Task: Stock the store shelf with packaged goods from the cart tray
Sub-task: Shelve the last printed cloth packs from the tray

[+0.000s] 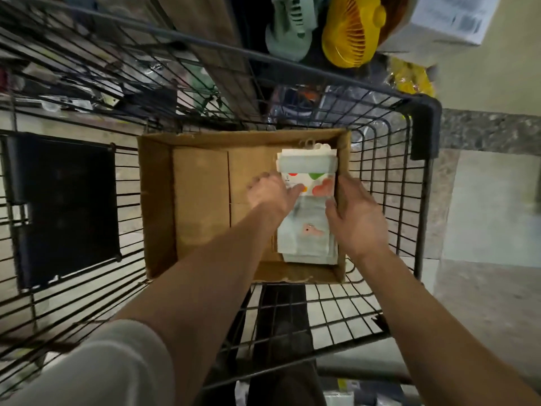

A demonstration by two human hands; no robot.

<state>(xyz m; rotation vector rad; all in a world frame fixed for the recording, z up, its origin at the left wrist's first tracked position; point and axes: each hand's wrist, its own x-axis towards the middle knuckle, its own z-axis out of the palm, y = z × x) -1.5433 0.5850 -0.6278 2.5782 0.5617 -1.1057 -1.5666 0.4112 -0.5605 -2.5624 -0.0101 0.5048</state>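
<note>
- Cardboard forms the tray (199,200), an open-topped box that sits on the mesh bottom of a black wire cart (421,112).
- The packets (307,238), pale with red, green and orange spots, lie in a flat stack against the tray's right wall. The left half of the tray floor is bare.
- The left hand (272,194) grips the stack's left edge, thumb on top and fingers curled.
- The right hand (357,212) is at the stack's right edge, thumb against it. Its fingers reach between stack and wall, and I cannot tell whether they have closed.
- A light tiled floor (491,288) shows through the wires, with a speckled stone strip (491,130) on the right.
- Beyond the cart are a yellow fan (351,30), a green fan (289,33) and a white box (448,16).
</note>
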